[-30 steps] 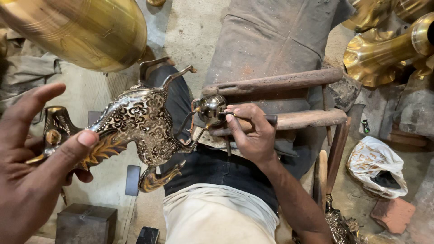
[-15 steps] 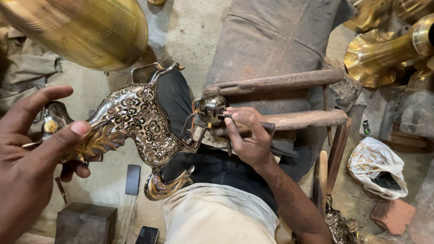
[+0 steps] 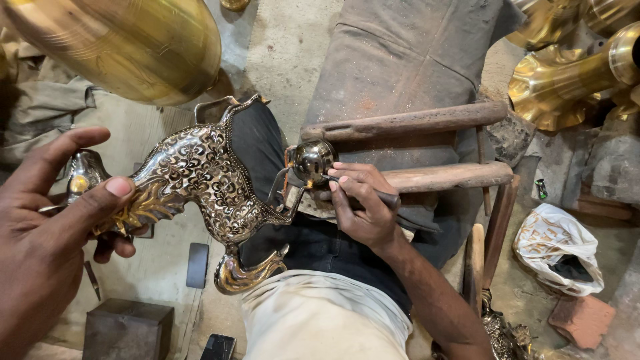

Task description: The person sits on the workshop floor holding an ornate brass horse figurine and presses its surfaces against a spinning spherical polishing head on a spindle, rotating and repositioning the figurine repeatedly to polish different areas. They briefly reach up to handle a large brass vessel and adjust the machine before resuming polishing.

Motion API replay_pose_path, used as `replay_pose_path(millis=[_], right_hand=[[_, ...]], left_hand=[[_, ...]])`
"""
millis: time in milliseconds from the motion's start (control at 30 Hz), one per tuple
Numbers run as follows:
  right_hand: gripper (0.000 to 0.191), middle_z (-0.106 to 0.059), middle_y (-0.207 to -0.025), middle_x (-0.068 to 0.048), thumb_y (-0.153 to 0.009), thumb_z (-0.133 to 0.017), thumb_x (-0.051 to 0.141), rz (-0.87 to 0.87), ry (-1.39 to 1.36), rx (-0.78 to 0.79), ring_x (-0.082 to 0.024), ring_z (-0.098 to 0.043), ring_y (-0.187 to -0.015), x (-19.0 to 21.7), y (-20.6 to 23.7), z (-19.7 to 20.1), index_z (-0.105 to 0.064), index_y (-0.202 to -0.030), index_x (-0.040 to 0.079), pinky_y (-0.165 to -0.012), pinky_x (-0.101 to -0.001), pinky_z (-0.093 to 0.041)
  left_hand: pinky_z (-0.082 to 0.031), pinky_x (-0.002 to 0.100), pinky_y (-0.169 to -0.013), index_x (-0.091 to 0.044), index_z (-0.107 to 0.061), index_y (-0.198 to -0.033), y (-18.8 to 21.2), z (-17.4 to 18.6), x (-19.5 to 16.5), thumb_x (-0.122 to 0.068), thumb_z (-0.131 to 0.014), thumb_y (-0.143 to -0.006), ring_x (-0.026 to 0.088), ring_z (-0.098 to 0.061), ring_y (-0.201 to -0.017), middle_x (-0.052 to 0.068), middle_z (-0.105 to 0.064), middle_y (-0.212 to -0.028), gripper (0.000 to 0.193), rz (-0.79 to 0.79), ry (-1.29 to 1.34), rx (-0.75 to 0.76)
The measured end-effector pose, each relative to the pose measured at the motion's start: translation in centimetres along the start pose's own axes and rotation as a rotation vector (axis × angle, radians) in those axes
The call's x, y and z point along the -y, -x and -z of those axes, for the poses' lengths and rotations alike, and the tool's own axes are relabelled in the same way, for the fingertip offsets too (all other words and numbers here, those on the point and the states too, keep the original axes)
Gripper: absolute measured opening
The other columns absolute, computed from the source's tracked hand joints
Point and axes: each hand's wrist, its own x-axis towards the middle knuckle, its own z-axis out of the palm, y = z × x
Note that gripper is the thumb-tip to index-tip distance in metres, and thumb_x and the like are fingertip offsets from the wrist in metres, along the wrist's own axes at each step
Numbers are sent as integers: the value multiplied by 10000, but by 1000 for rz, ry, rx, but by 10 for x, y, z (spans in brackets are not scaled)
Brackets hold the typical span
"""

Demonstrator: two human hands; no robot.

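Observation:
My left hand (image 3: 50, 227) grips a brass horse-shaped ornament (image 3: 200, 183) by its gold leafy end, holding it over my lap. The piece is covered with black and silver engraved scrollwork. Its small round knob end (image 3: 312, 160) rests against two rusty iron bars (image 3: 407, 123). My right hand (image 3: 360, 203) holds a thin dark engraving tool (image 3: 383, 197), its tip touching the knob.
A large polished brass vase (image 3: 127, 43) looms at top left. More brass vessels (image 3: 567, 73) lie at top right. A white plastic bag (image 3: 553, 243) and a brick (image 3: 580, 320) sit on the floor at right. A metal block (image 3: 127, 330) and phone (image 3: 218, 347) lie at bottom left.
The ornament has tilted and shifted slightly upward in my left hand, whose grip has shifted. My right hand stays at the knob with the tool.

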Motion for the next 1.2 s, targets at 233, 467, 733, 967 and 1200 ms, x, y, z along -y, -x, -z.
replay_pose_path(millis=[233,467,733,967,1200], right_hand=[[171,-747,-1123,-194,-984,-685,-13,-483,-388,-142,-187,-720,-863,-6,-4,5,-561,-1092,33,-699,-315,-605],[188,-736,-1197,-191,-1011,-657,-3,-764,-546,-91,-150,-712,-1027,0,-23,16,-508,-1115,43,-886,-274,-598],[198,-744,-1182,-194,-1028,-664,10,-741,-503,-47,-96,-651,-977,0,-26,16,-494,-1124,46,-851,-216,-532],[199,-748,-1142,-184,-1011,-667,-9,-747,-492,-12,-74,-639,-898,0,-25,20,-498,-1106,33,-736,-190,-531],[183,-730,-1112,-148,-1011,-678,-4,-730,-480,-2,-96,-687,-995,0,-26,19,-519,-1097,22,-842,-236,-608]], left_hand=[[-498,333,-532,-103,-497,-1612,-8,13,46,-179,-733,-988,218,-664,-660,193,-705,-922,671,7,88,50],[-526,284,-602,-71,-490,-1520,-34,1,111,-181,-709,-922,153,-664,-706,92,-714,-957,646,-85,225,117],[-533,257,-709,-65,-588,-1393,-70,-8,142,-134,-769,-895,111,-678,-814,59,-698,-935,535,-226,162,119],[-557,277,-759,-14,-723,-1141,-80,-3,140,-29,-810,-881,124,-676,-892,83,-716,-1008,275,-502,-70,61],[-613,352,-1011,17,-677,-1107,-76,-7,136,66,-760,-905,263,-715,-1187,138,-711,-1233,225,-916,-222,5]])
